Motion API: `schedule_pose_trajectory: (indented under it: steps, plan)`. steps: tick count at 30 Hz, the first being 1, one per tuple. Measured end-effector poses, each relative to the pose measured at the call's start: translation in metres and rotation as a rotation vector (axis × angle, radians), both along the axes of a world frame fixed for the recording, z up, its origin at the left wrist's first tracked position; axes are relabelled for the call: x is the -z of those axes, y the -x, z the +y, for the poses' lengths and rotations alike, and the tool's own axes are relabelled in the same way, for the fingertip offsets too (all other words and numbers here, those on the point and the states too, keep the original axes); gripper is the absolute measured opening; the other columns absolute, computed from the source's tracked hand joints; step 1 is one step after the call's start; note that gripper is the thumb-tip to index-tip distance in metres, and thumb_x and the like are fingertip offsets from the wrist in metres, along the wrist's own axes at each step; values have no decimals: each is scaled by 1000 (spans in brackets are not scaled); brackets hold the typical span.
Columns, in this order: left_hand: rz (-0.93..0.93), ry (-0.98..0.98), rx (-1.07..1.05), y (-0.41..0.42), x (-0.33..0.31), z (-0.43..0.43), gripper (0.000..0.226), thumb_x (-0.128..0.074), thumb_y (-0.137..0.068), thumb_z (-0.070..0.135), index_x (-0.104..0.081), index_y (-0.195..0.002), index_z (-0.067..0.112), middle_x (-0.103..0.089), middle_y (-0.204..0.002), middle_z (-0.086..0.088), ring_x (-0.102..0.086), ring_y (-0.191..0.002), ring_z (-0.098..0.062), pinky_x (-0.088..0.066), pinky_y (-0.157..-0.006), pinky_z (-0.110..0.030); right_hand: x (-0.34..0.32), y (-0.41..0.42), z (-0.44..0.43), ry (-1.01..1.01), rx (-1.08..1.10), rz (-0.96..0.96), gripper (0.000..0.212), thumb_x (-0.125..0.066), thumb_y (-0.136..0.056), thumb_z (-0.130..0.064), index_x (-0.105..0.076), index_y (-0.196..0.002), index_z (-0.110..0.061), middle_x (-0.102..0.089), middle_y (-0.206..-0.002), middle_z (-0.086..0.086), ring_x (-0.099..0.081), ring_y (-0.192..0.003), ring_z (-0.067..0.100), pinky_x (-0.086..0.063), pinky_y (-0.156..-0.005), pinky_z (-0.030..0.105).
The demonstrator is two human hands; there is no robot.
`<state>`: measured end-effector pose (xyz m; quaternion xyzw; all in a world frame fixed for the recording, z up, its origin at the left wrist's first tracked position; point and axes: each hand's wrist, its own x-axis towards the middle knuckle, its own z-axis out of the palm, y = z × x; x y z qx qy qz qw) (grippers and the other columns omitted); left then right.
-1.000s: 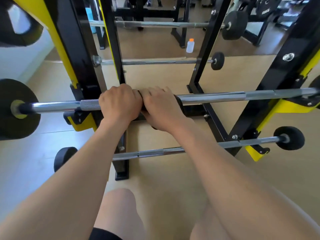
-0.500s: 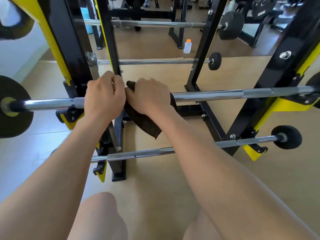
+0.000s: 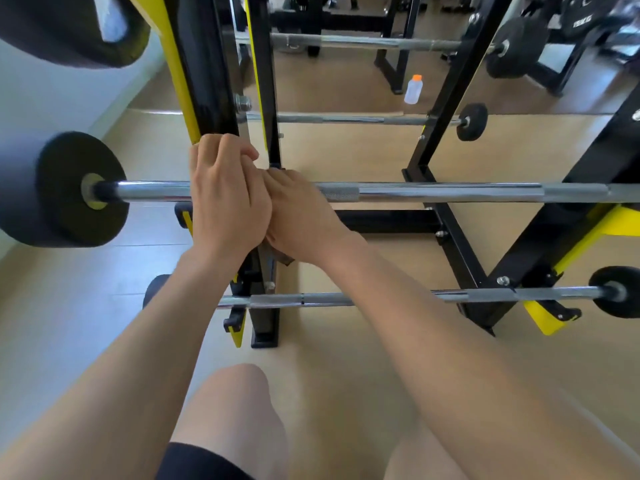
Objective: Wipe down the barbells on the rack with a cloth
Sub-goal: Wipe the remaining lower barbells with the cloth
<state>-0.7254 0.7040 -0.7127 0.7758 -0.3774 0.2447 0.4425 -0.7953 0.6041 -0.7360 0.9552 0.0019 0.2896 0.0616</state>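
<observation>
A chrome barbell (image 3: 433,192) lies across the black-and-yellow rack (image 3: 207,81) at mid height, with a black plate (image 3: 74,192) on its left end. My left hand (image 3: 227,199) and my right hand (image 3: 298,216) are closed side by side on the bar near the rack's left upright. A dark cloth (image 3: 284,259) is wrapped around the bar under my right hand; only a small corner shows below it. A lower barbell (image 3: 311,300) rests beneath, and two more bars (image 3: 346,118) sit behind.
A small bottle with an orange cap (image 3: 414,89) stands on the wooden floor behind the rack. A large black plate (image 3: 69,29) hangs at the top left. My bare knees (image 3: 235,410) are below. More gym machines (image 3: 571,36) stand at the far right.
Both hands slid left along the bar toward the left upright, and the hanging cloth now sits almost fully hidden under my right hand. The view has moved closer to the rack.
</observation>
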Motion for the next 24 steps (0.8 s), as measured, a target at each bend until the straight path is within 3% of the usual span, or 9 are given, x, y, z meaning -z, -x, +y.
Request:
schedule_pose_trajectory:
  steps: [2, 4, 7, 10, 12, 15, 18, 21, 24]
  plan:
    - [69, 66, -4, 3, 2, 0, 28, -37, -100, 12, -63, -105, 3, -59, -110, -12, -53, -98, -18, -33, -81, -7, -15, 15, -19, -58, 134, 91, 37, -60, -98, -49, -66, -116, -18, -69, -95, 3, -64, -79, 27, -44, -63, 37]
    - [12, 100, -1, 8, 8, 0, 23, -43, -99, 9, -62, -109, 1, -58, -113, -16, -52, -99, -18, -36, -82, -11, -21, 32, -37, -120, 305, 123, 51, -46, -97, -71, -60, -100, -22, -62, -82, -5, -57, -70, 23, -35, -59, 34]
    - [-138, 61, 111, 28, 26, -6, 17, -59, -93, 3, -60, -108, -3, -54, -111, -21, -51, -98, -25, -45, -81, -30, -12, 54, -44, -191, 245, 26, 42, -47, -103, -49, -66, -111, -13, -69, -93, 1, -63, -84, 27, -43, -72, 39]
    - [-51, 49, 219, 57, 47, -15, 30, -65, -93, 19, -58, -110, -4, -53, -107, -16, -47, -88, -16, -44, -66, -25, -8, 77, -40, -269, 182, -57, 40, -51, -94, -23, -68, -125, -5, -74, -118, 11, -66, -109, 31, -50, -100, 44]
    - [30, 43, 209, 72, 60, -21, 38, -61, -95, 33, -59, -114, 1, -56, -103, -6, -44, -82, -7, -38, -63, -19, -5, 95, -40, -225, 180, -167, 30, -64, -86, -17, -70, -111, -1, -73, -113, 14, -66, -106, 34, -53, -93, 47]
    - [45, -46, 285, 80, 80, -29, 24, -49, -97, 31, -59, -101, 10, -55, -87, 8, -47, -69, -12, -40, -56, -33, 5, 114, -45, -105, 214, -170, 19, -72, -80, -19, -67, -89, -3, -66, -98, 13, -62, -86, 32, -51, -76, 44]
    - [28, -164, 364, 80, 96, -36, 21, -43, -94, 26, -52, -79, 15, -51, -70, 7, -45, -57, -18, -39, -48, -38, 15, 118, -48, -239, 283, 49, 23, -79, -81, -25, -66, -87, -7, -58, -99, 10, -58, -78, 25, -55, -72, 42]
    - [135, -209, 387, 79, 107, -41, 24, -42, -92, 29, -41, -67, 27, -43, -65, 11, -40, -55, -14, -32, -47, -33, 28, 120, -56, -407, 206, 167, 27, -81, -79, -29, -60, -80, -12, -50, -107, 6, -54, -73, 19, -55, -64, 41]
    - [367, -205, 418, 77, 125, -43, 30, -44, -94, 27, -56, -66, 27, -54, -65, 7, -52, -61, -14, -43, -53, -39, 49, 128, -62, -612, 204, 374, 42, -88, -74, -43, -55, -81, -18, -51, -103, -1, -54, -79, 14, -51, -67, 33]
